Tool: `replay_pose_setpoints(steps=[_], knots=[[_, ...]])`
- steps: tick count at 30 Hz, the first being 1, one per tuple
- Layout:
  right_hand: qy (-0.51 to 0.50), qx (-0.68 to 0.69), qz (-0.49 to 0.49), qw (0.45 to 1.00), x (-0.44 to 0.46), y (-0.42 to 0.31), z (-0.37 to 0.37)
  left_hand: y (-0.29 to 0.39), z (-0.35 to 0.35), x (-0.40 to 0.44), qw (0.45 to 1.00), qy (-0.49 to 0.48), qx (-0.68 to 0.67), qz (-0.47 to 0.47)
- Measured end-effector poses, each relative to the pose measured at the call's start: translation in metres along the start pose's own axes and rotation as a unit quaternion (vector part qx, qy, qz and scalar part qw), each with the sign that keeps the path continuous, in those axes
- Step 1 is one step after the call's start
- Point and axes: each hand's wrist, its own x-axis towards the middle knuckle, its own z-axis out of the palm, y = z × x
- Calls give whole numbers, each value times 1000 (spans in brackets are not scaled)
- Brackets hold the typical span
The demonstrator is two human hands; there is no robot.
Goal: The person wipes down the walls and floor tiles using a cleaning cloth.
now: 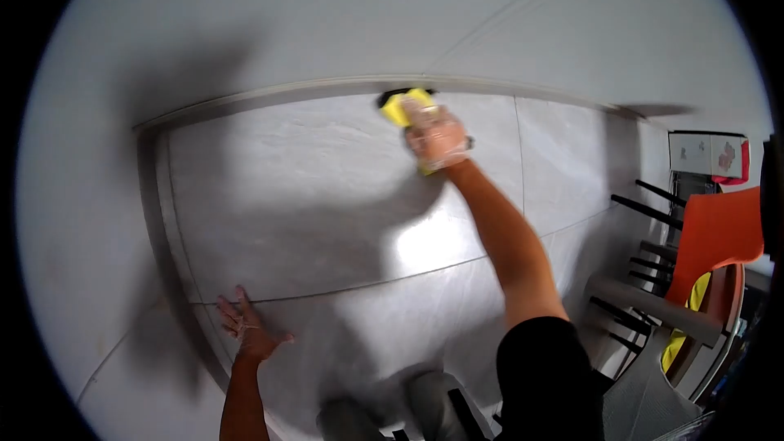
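Right arm: black sleeve (545,376) to the elbow, forearm bare, reaching forward and inward from the lower right; right hand (441,137) in a thin clear glove, dark band (469,143) at the wrist, set low at the far edge of the floor (327,171). Left arm: forearm rising from the bottom edge; left hand (245,333), likewise clear-gloved, well apart from the right, near the left-hand skirting (167,233). Surface: large pale grey tiles, veined, with thin dark joints; one bright patch of reflected light near the right forearm; soft shadows about both arms. Bounds: pale wall (343,24) beyond, skirting along its foot and down the left side. At the bottom edge, two grey-clad knees (347,418). Room, right side: one orange chair (719,229), dark-legged; beside it a round-edged table (731,310) and a yellow item (694,302); farther up, a pale box (704,153) with a red edge. Fingers, right: bent and closed over a yellow cloth (395,111), which lies at the foot of the wall, a dark patch just beside it; fingertips blurred. Fingers, left: spread wide, thumb out, holding nothing; whether the palm touches the tile, cannot tell.
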Motion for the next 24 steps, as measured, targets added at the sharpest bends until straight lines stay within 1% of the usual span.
replay_pose_setpoints(steps=[2,4,5,6,7,8,9,10,12,13,14,15,16,17,18,19,20,21,22,23,24], knots=[[-104,-59,140,983,-18,53,-27,2,3,-4,1000,1,8,-11],[-66,-103,239,963,-37,100,-17,7,2,-5,999,12,20,-23],[-67,-77,290,951,-38,112,-17,4,6,-2,999,20,28,-17],[-68,-49,340,937,-38,112,-19,-2,14,3,999,28,35,-11],[-59,-52,367,927,-38,103,-15,-11,17,7,998,35,42,-6],[-42,-101,407,907,-28,83,-11,-9,12,3,999,30,42,-10],[66,141,580,800,-18,65,-11,-3,9,-1,999,24,38,-12],[169,367,688,603,-3,36,-22,3,6,-5,999,19,36,-10],[150,336,646,669,9,-14,10,3,8,-2,1000,25,16,11],[84,226,634,735,21,-46,29,1,9,-2,999,30,6,20],[67,139,509,847,27,-97,40,-2,11,-4,999,28,5,18],[69,26,373,925,32,-147,51,-4,12,-4,999,32,1,18],[-7,100,323,941,42,-192,38,0,13,0,999,35,-5,20],[-65,128,177,974,46,-223,56,3,11,0,999,34,1,15],[39,130,-7,991,36,-246,72,5,9,-4,1000,28,10,8],[124,179,-109,970,31,-249,76,6,8,-6,1000,21,23,2],[206,225,-207,929,28,-245,77,7,9,-7,999,26,25,0],[103,205,-180,957,32,-223,60,9,10,-8,999,32,29,-2],[-1,184,-150,971,40,-190,44,10,11,-7,999,38,33,-4],[-108,162,-117,974,41,-157,27,9,13,-6,998,44,37,-11],[18,80,-64,995,23,-117,52,8,15,-5,998,49,42,-17]])
